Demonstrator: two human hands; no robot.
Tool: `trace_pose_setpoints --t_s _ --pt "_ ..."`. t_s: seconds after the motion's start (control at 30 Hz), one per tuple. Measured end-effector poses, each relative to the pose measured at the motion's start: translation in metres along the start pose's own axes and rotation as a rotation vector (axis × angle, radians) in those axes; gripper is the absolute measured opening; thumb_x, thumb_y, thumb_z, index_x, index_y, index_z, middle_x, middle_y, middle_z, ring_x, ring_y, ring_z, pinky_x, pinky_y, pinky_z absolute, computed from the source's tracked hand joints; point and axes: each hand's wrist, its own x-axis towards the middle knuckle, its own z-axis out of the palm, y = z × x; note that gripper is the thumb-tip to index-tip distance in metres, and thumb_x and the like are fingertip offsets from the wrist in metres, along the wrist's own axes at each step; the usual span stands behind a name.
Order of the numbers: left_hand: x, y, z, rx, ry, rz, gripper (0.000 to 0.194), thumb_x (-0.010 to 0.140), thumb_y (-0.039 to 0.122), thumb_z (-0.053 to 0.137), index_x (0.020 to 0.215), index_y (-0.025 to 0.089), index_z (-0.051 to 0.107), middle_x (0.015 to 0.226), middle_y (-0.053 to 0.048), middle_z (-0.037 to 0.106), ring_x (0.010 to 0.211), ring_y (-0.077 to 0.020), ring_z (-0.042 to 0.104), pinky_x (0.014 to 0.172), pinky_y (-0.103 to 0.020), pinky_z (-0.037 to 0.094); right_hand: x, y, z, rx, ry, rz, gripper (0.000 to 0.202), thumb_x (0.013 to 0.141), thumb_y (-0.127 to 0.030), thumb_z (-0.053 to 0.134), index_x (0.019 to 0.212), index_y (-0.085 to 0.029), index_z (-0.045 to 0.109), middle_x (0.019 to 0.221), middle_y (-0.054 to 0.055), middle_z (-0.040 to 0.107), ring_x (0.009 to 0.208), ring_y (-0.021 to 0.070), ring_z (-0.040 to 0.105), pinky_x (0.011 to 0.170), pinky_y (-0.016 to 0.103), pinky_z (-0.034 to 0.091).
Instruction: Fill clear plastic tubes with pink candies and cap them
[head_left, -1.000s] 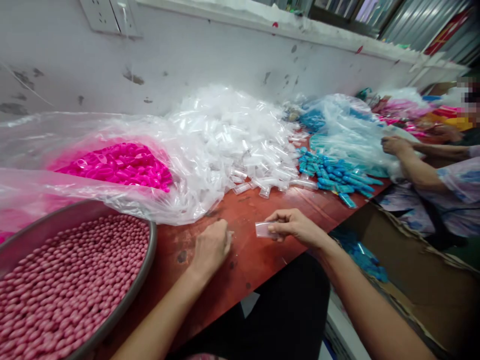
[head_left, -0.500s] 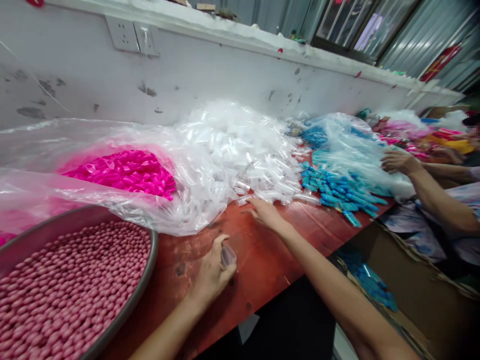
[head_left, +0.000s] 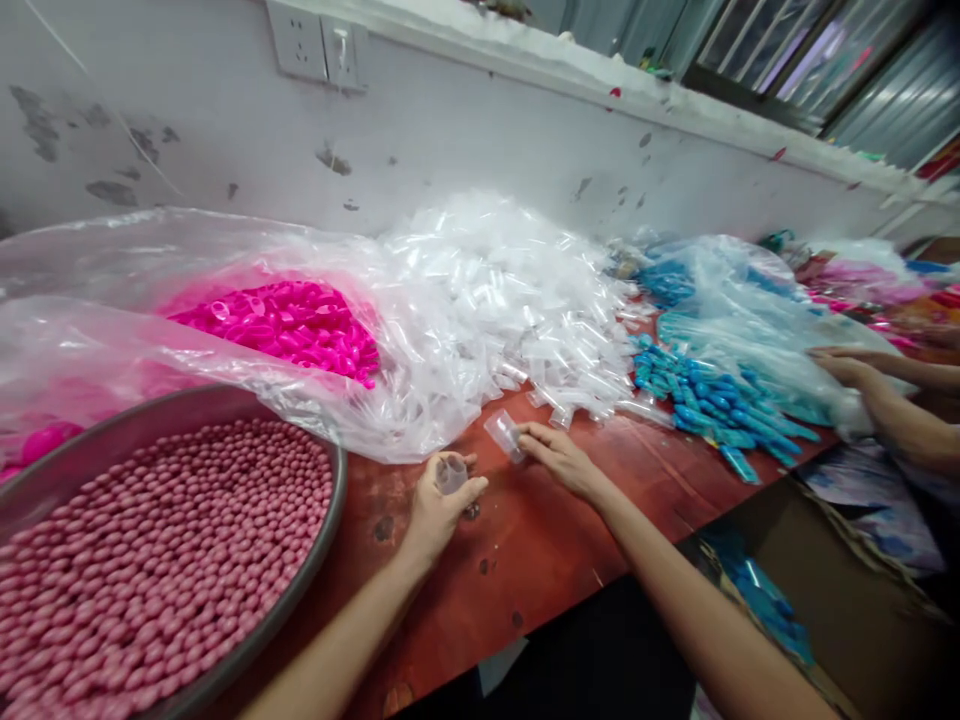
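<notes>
My left hand (head_left: 442, 505) is closed around a small clear plastic cup (head_left: 451, 475), its open rim facing up. To the right of it, my right hand (head_left: 555, 455) pinches a short clear plastic tube (head_left: 504, 434) between thumb and fingers, tilted above the table. The two pieces are apart. Behind both hands rises a large heap of clear plastic tubes (head_left: 555, 345). Left of my left hand is a big round metal basin (head_left: 339, 490) full of pink candy-like balls (head_left: 180, 550).
A clear bag (head_left: 420, 400) holds bright pink plastic pieces (head_left: 285, 330). Blue wrapped pieces (head_left: 712, 405) lie right of the heap, by a bluish bag (head_left: 750, 320). A co-worker's hands (head_left: 862, 375) are at far right. An open carton (head_left: 817, 560) stands below the red table's edge (head_left: 585, 585).
My right hand has drawn back from the heap with a clear tube and come nearer my left hand. The left hand still holds the cup. The view has shifted left.
</notes>
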Motion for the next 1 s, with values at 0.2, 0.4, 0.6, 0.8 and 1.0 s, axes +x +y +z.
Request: trace_pose_setpoints --t_s 0.2,0.4,0.6,0.8,1.0 --pt "-0.016 0.013 0.006 -0.473 -0.183 -0.034 0.045 0.057 0.019 0.074 0.09 0.018 0.043 0.09 -0.007 0.067 0.065 -0.0149 0.061 0.056 -0.023 0.042 -0.057 -0.057 0.044 1.095 -0.169 0.195 0.031 0.08 -0.046 0.051 0.085 -0.015 0.056 0.065 0.001 0.055 0.054 0.0098 0.051 0.049 0.02 0.04" --pt "-0.043 0.018 0.011 -0.528 -0.137 -0.065 0.043 0.062 0.014 0.07 0.097 0.019 0.044 0.079 -0.003 0.067 0.071 -0.0168 0.063 0.068 -0.028 0.045 -0.096 -0.076 0.08 1.304 0.043 0.349 0.032 0.075 -0.047 0.059 0.076 -0.015 0.057 0.057 0.0 0.052 0.046 0.0078 0.043 0.044 0.019 0.033" --pt "-0.049 0.027 0.011 -0.563 -0.173 -0.005 0.046 0.063 0.016 0.07 0.102 0.02 0.045 0.079 -0.002 0.066 0.08 -0.0187 0.062 0.079 -0.034 0.043 -0.145 -0.061 0.083 1.176 0.349 0.409 0.026 0.078 -0.042 0.056 0.09 -0.019 0.059 0.061 0.0 0.055 0.051 0.0103 0.047 0.049 0.022 0.038" --pt "-0.058 0.014 0.012 -0.505 -0.322 -0.168 0.055 0.058 0.018 0.074 0.107 0.018 0.049 0.089 -0.006 0.065 0.079 -0.0191 0.061 0.072 -0.031 0.044 -0.138 -0.075 0.051 0.903 0.225 0.238 0.02 0.074 -0.033 0.063 0.089 -0.021 0.058 0.073 0.002 0.061 0.059 0.0137 0.055 0.06 0.028 0.046" --pt "-0.062 0.007 0.007 -0.525 -0.438 -0.191 0.061 0.051 0.021 0.08 0.107 0.019 0.056 0.081 -0.002 0.057 0.076 -0.0161 0.056 0.062 -0.023 0.043 -0.12 -0.076 0.046 0.802 0.118 0.14 0.043 0.059 -0.027 0.076 0.095 -0.023 0.053 0.099 0.003 0.058 0.088 0.0195 0.057 0.075 0.03 0.047"
